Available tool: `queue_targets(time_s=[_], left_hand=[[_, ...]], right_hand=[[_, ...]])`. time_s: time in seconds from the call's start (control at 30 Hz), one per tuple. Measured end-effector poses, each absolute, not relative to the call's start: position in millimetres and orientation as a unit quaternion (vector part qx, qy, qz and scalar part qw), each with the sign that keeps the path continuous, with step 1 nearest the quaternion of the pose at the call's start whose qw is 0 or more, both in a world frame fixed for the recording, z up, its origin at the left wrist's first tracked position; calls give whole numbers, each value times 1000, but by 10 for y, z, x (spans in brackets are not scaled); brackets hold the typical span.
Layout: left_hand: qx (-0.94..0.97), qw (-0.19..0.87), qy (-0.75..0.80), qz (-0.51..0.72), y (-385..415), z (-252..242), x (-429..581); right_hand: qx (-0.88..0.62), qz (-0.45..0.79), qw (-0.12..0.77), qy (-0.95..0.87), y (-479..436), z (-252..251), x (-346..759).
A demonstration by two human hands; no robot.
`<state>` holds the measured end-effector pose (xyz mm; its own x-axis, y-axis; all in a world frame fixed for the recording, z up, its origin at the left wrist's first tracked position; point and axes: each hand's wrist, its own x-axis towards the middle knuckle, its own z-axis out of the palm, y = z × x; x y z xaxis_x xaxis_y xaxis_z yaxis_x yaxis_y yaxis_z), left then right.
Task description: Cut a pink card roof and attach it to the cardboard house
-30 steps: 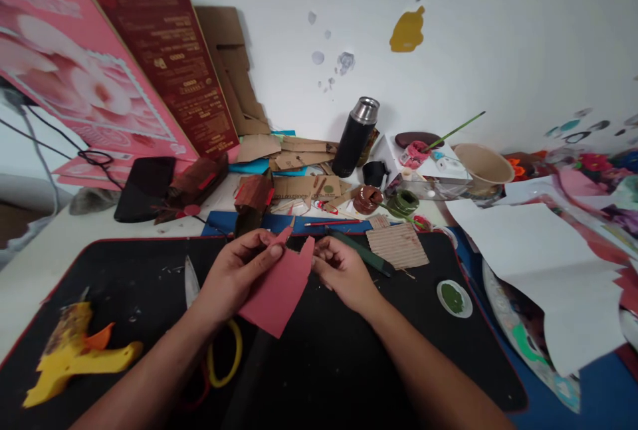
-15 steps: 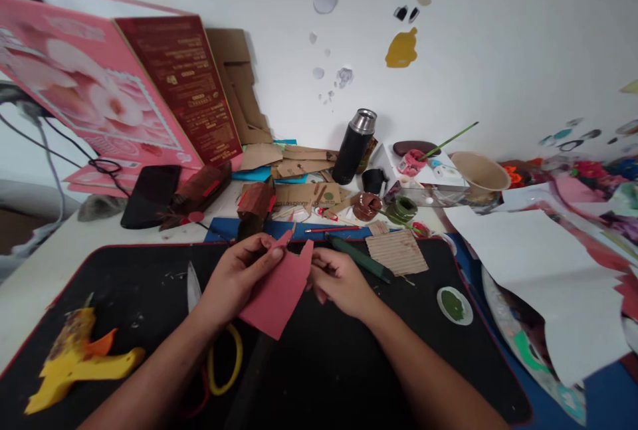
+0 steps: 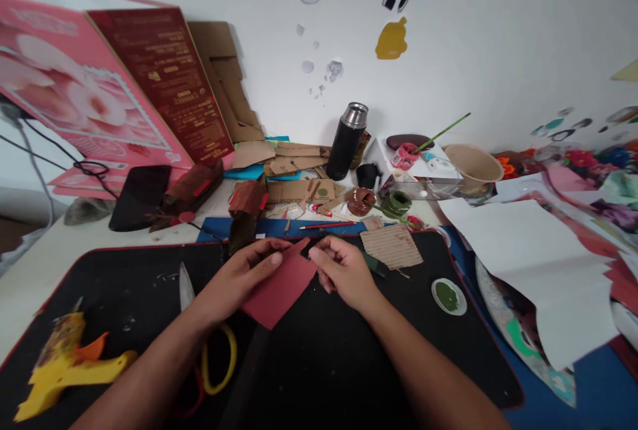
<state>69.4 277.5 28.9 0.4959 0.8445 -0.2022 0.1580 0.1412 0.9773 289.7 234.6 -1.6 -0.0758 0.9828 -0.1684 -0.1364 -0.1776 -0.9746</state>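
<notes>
A piece of red paper (image 3: 280,290) with a notched upper edge is held above the black mat (image 3: 319,363). My left hand (image 3: 252,277) pinches it on the left, thumb on top. At its upper right corner, my right hand (image 3: 343,270) has thumb and fingers closed on the paper's edge. Scissors (image 3: 219,360) with yellow and red handles lie under my left forearm, partly hidden by it. A dark green pen-like tool (image 3: 375,265) lies behind my right hand, which covers part of it.
A yellow glue gun (image 3: 74,363) lies on the mat's left side. On the right are a small dish of green paint (image 3: 448,297) and corrugated cardboard (image 3: 391,245). Behind stand a black thermos (image 3: 347,141), paint jars (image 3: 361,201) and a pink box (image 3: 90,84). White paper (image 3: 528,250) covers the right side.
My right hand has moved up onto the paper's right upper corner, where it was beside the edge before. The paper is tilted a little differently. The whole view has shifted slightly.
</notes>
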Motion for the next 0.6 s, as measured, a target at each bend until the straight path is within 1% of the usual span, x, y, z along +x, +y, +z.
queue_targets(time_s=[0.1, 0.17, 0.23, 0.3, 0.43, 0.6], left_hand=[[588, 678, 368, 244, 2767, 310, 657], [567, 702, 379, 206, 2753, 304, 665], [530, 712, 415, 198, 2750, 278, 690], [499, 711, 437, 232, 2767, 239, 715], [448, 693, 441, 354, 2834, 183, 739], [372, 660, 459, 463, 2866, 219, 761]], right_hand=[[-499, 589, 526, -356, 2378, -24, 2956], [-494, 590, 552, -320, 2396, -19, 2981], [-485, 592, 564, -308, 2403, -13, 2986], [-479, 594, 567, -308, 2400, -7, 2979], [-475, 606, 547, -329, 2373, -2, 2947], [-462, 646, 454, -404, 2310, -10, 2856]])
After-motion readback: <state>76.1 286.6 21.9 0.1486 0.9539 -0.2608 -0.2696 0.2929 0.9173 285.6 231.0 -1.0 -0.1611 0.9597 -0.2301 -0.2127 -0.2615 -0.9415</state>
